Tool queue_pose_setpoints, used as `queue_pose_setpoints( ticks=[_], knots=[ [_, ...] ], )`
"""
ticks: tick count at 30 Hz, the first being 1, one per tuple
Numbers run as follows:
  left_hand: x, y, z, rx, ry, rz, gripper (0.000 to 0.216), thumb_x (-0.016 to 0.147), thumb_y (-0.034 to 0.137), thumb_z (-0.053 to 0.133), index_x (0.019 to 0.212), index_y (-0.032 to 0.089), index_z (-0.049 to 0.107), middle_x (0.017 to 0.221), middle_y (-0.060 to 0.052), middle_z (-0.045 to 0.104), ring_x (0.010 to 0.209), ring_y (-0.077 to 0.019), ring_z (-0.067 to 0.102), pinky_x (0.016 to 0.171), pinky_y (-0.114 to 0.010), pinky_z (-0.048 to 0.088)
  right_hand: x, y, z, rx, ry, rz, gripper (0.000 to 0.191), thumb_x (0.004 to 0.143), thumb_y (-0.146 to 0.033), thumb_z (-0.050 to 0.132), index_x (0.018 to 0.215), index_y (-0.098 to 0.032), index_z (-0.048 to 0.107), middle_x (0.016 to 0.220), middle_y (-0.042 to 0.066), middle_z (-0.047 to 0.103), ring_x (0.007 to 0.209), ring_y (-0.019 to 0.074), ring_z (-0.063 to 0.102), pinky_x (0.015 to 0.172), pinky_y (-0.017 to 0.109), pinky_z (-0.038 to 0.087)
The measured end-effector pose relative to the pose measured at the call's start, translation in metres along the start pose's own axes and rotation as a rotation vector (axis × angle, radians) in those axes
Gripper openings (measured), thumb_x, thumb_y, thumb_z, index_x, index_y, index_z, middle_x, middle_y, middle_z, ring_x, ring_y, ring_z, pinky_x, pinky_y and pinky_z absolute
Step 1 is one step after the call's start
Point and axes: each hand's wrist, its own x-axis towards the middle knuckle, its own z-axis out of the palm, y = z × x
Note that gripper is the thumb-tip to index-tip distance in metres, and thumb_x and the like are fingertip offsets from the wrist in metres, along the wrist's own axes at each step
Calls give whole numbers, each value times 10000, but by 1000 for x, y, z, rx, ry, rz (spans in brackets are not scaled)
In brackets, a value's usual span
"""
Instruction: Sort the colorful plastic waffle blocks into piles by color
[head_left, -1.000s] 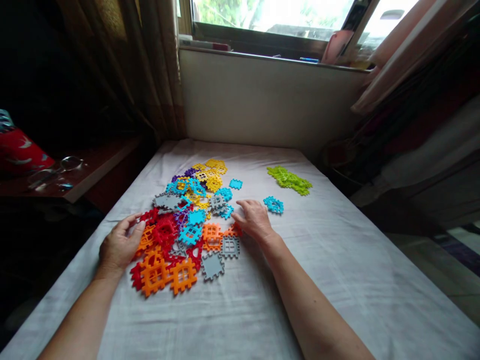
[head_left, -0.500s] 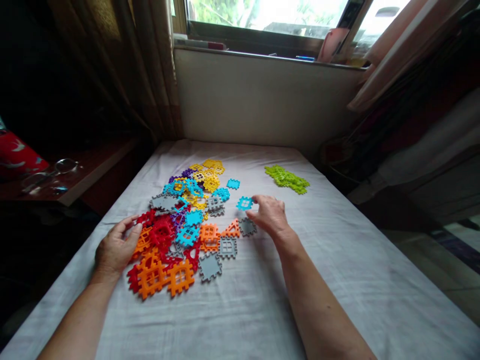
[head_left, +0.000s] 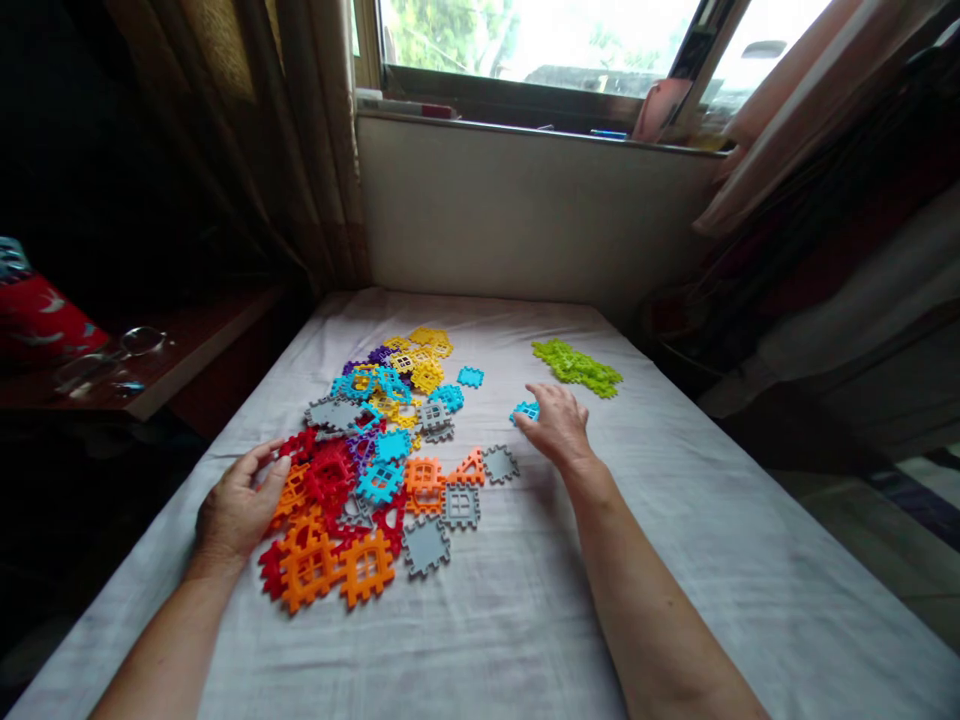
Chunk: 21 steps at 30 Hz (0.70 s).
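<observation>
A person's right hand (head_left: 559,428) rests palm down on a white cloth-covered tabletop (head_left: 675,560), its fingers (head_left: 534,424) closed lightly over a small blue plastic waffle tile (head_left: 524,411) that lies on the cloth, well clear of the main heap and between it and a cluster of lime-green plastic tiles (head_left: 577,366) near the far right edge. The left hand (head_left: 238,503) sits at the near left side of a mixed pile of red, orange, blue, yellow, purple and grey interlocking plastic tiles (head_left: 375,450), fingers loosely curled and spread, the thumb and fingertips touching a red tile (head_left: 300,445) at the pile's edge without clasping it. Just beside the right wrist lies a single grey square tile (head_left: 499,464), with an orange triangular tile (head_left: 469,469) next to it. Large joined orange grid tiles (head_left: 330,565) lie at the near end of the pile. Behind the tabletop stand a pale wall below a window (head_left: 540,40) and brown curtains (head_left: 300,130).
</observation>
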Motion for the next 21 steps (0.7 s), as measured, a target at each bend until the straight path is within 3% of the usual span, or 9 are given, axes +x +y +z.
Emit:
queue_pose_setpoints(
  ticks=[4, 9, 17, 21],
  knots=[
    [1, -5, 2, -33, 37, 24, 416, 834, 466, 534, 1150, 256, 706, 1076, -49, 748, 939, -205, 691, 807, -284, 522, 39, -37, 12, 12, -61, -153, 484, 894, -365, 565, 1369, -273, 572, 1475, 83, 527, 1355, 264, 445, 1088, 445, 356],
    [2, -9, 3, -38, 52, 41, 454, 825, 518, 524, 1153, 261, 705, 1057, -50, 752, 949, -216, 694, 799, -289, 524, 70, -58, 27, -35, -197, -122, 428, 894, -376, 569, 1303, -271, 634, 1382, 83, 614, 1279, 271, 528, 1005, 417, 429],
    [2, -6, 4, -8, 60, 40, 406, 841, 495, 538, 1136, 278, 714, 1044, -42, 747, 856, -200, 681, 745, -281, 515, 47, -47, 24, -45, -153, -106, 270, 896, -338, 562, 1082, -266, 745, 1194, 77, 710, 1155, 254, 595, 948, 374, 431],
    [0, 2, -2, 3, 29, -2, 381, 854, 445, 552, 1154, 270, 708, 1079, -42, 743, 816, -178, 666, 771, -275, 508, 34, -26, 8, 28, -21, -71, 241, 896, -356, 587, 1059, -269, 742, 1189, 78, 706, 1158, 261, 585, 971, 398, 419]
  ],
)
